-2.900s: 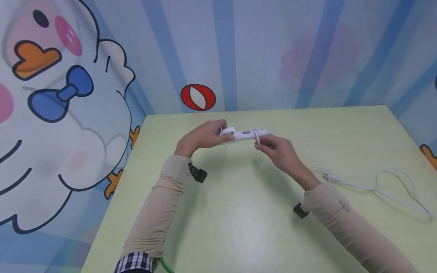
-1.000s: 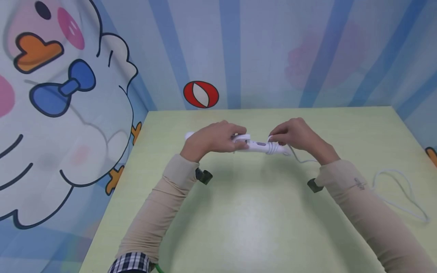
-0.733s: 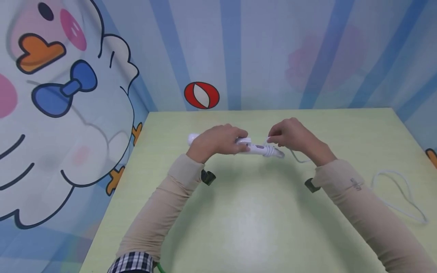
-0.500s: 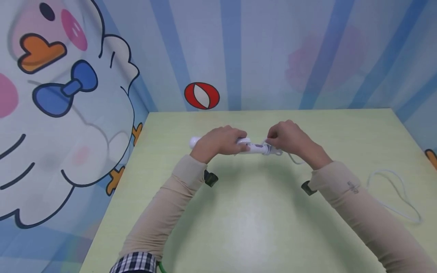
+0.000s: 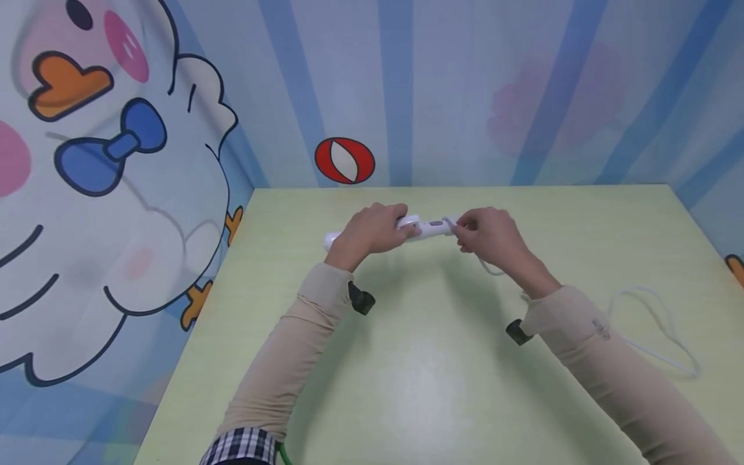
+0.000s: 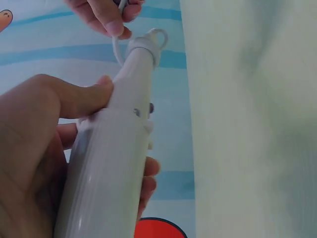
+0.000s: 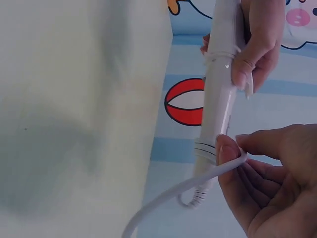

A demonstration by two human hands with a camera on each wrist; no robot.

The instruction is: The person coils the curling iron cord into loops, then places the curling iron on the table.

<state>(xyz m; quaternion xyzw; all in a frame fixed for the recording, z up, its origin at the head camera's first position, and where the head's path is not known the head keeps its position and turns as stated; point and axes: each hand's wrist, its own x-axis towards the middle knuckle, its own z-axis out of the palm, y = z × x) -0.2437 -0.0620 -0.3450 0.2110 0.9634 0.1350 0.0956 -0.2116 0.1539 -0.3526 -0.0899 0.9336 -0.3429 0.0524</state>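
Observation:
A white curling iron [image 5: 430, 228] is held above the table, its barrel end at the left and its cord end at the right. My left hand [image 5: 372, 231] grips it around the middle, near the clip lever. In the left wrist view, the thumb lies along the tapering handle [image 6: 130, 87]. My right hand [image 5: 494, 239] pinches the white cord [image 7: 185, 184] between thumb and index finger, close beside the handle's tail. Several turns of cord [image 7: 204, 148] circle the handle there, seen in the right wrist view. From the pinch, a length of cord hangs toward the table.
The cord's remaining length [image 5: 668, 329] lies in a loose loop on the pale green table [image 5: 430, 374], right of my right forearm. The plug is mostly hidden by the sleeve. A printed wall [image 5: 442, 97] with cartoon figures rises behind and at the left.
More cord turns have come around the handle's tail. My right hand has circled it and returned near the handle. The loop on the table has slid left; the iron has risen slightly.

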